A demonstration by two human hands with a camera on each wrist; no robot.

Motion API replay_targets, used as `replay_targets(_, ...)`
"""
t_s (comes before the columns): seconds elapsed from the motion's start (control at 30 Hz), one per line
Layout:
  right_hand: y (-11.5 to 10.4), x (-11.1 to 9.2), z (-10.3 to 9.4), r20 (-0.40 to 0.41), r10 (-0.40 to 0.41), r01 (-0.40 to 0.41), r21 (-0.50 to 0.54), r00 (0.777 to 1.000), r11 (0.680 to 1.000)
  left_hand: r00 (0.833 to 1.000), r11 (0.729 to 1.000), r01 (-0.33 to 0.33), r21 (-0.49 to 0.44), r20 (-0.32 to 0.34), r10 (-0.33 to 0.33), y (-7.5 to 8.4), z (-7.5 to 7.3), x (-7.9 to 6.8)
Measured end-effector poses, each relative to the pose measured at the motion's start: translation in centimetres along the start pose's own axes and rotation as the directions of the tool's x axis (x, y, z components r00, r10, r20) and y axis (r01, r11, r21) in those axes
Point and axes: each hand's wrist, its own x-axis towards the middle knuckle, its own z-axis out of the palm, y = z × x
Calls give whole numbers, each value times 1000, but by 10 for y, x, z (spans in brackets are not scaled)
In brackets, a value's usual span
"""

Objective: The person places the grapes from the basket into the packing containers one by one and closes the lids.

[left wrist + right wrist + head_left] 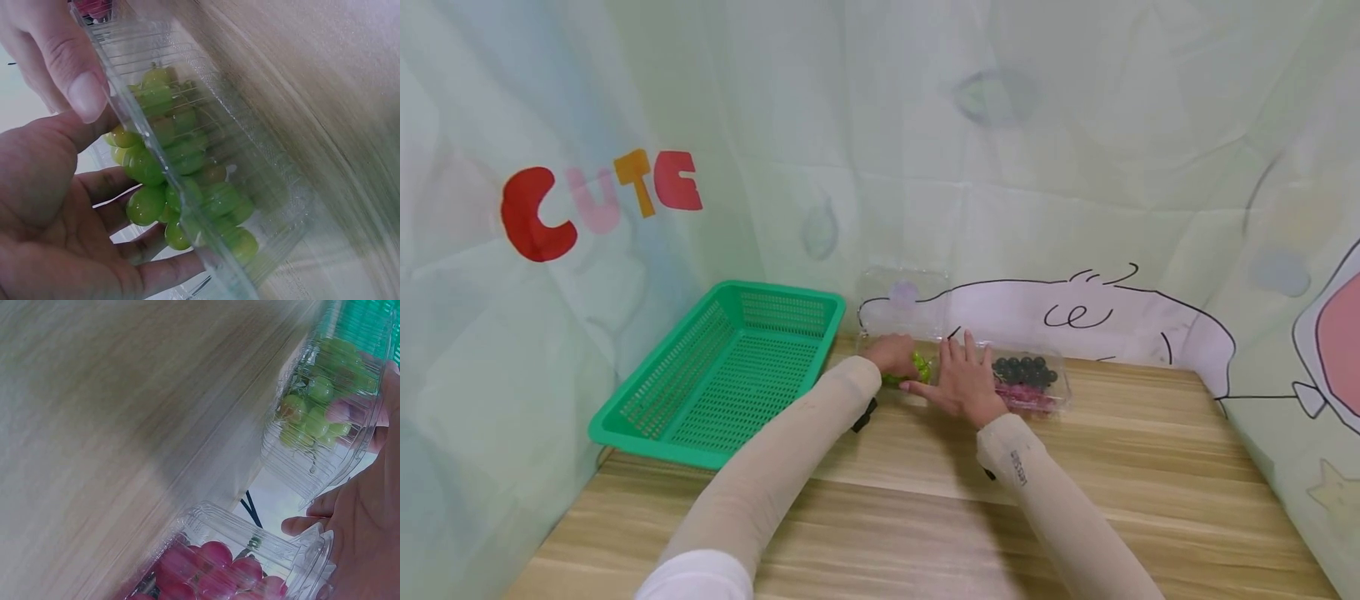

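My left hand (pixel 891 356) reaches over the rim of a clear plastic box (pixel 281 250), thumb and fingers around a bunch of green grapes (pixel 200 150) lying inside. The fingertips are partly hidden by the grapes. My right hand (pixel 961 382) spreads between this box and a second clear one (pixel 219 515). Its thumb (pixel 87 97) touches the first box's rim, while the other fingers stretch toward the back, at the edge of the second box. Inside that second box are red grapes (pixel 215 578) and dark grapes (pixel 1025 371).
A green plastic basket (pixel 722 454) with slotted sides stands on the wooden table (pixel 925 517) to the left of the boxes. The first box's clear lid (pixel 904 302) stands raised behind it. A printed cloth (pixel 895 208) hangs close behind and around the table.
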Motion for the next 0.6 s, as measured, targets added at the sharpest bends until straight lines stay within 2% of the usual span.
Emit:
replay_targets(0.17,-2,-1,-1,0,2,-2,5,1000,1000,1000,1000,6,-26,-14,-7,0,1,-2)
replay_targets(0.43,-2,-3,-2,-1,-6,6,8,1000,1000,999,998,-24,-61,-34,22,-4,3,-4)
replay_targets(0.6,-1,-4,-4,4,-11,11,-1,1000,1000,996,995,-21,-95,-83,14,-3,1,-8)
